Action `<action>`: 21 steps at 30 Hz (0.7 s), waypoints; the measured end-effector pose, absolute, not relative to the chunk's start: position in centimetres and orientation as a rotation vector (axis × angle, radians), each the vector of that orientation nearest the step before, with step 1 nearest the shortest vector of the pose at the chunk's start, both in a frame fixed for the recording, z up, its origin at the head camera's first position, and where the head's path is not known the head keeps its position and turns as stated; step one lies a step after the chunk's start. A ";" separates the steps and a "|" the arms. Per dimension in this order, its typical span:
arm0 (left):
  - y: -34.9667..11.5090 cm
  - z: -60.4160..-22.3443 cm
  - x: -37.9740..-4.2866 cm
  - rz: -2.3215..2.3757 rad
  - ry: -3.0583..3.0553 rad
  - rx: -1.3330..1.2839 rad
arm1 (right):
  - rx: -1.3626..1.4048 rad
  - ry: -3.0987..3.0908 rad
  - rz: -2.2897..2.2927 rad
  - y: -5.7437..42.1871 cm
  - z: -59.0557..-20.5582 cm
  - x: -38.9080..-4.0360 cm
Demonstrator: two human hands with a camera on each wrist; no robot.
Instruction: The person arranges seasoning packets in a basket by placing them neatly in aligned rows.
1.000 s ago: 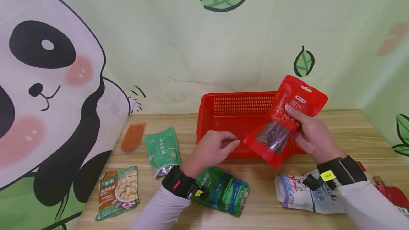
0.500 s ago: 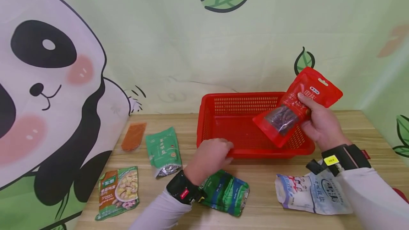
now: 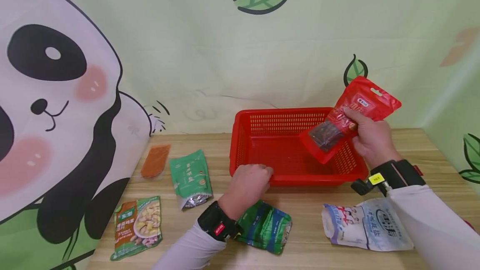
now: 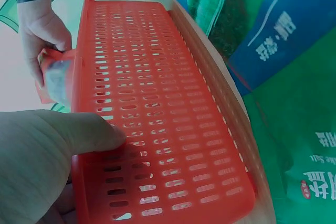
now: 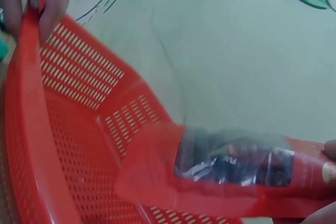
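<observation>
The red pouch (image 3: 339, 122) tilts over the red basket's (image 3: 307, 179) right end, the right grip (image 3: 375, 138) pinching its printed face; likely light, pliable and slick, it is best held mid-body. The left grip (image 3: 249, 186) clasps the near rim, above the worktop (image 3: 307, 220).

Entry from above is free over the left and middle of the red basket (image 3: 300, 179); over its right end, the red pouch (image 3: 337, 118) and right hand (image 3: 375, 138) block the way down. The left hand (image 3: 249, 186) obstructs its front rim toward the left. Left of the basket, a narrow bare strip separates it from the light green pouch (image 3: 192, 178). In front of the basket, a gap runs between the dark green pouch (image 3: 268, 226) and white bag (image 3: 365, 225). Behind it, the backdrop (image 3: 210, 53) bars passage.
</observation>
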State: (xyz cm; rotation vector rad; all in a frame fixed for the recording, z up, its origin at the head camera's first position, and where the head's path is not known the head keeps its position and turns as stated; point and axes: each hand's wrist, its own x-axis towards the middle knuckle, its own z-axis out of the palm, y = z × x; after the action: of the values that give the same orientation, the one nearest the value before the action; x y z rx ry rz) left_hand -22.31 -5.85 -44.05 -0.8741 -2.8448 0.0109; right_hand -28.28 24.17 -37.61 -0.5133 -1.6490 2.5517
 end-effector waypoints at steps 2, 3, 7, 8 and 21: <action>-5.9 -44.2 -22.3 0.016 -2.837 -0.876 | -0.550 -1.723 2.475 23.9 -37.8 -28.6; -5.9 -44.2 -22.4 0.020 -2.832 -0.877 | -0.563 -1.759 2.436 23.8 -37.9 -28.7; -5.9 -44.3 -22.4 0.018 -2.825 -0.882 | -0.616 -1.870 2.301 23.3 -38.1 -29.2; -5.8 -44.3 -22.4 0.018 -2.825 -0.883 | -0.632 -1.894 2.274 23.2 -38.1 -29.3; -6.0 -44.3 -22.5 -0.026 -2.833 -0.884 | -0.700 -2.182 2.015 22.0 -39.3 -30.0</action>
State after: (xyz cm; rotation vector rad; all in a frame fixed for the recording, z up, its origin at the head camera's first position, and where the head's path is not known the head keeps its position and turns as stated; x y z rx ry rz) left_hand -22.47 -5.96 -44.31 -0.8837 -2.8333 -0.0264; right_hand -30.04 22.00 -39.30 -0.6998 -2.1819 2.0153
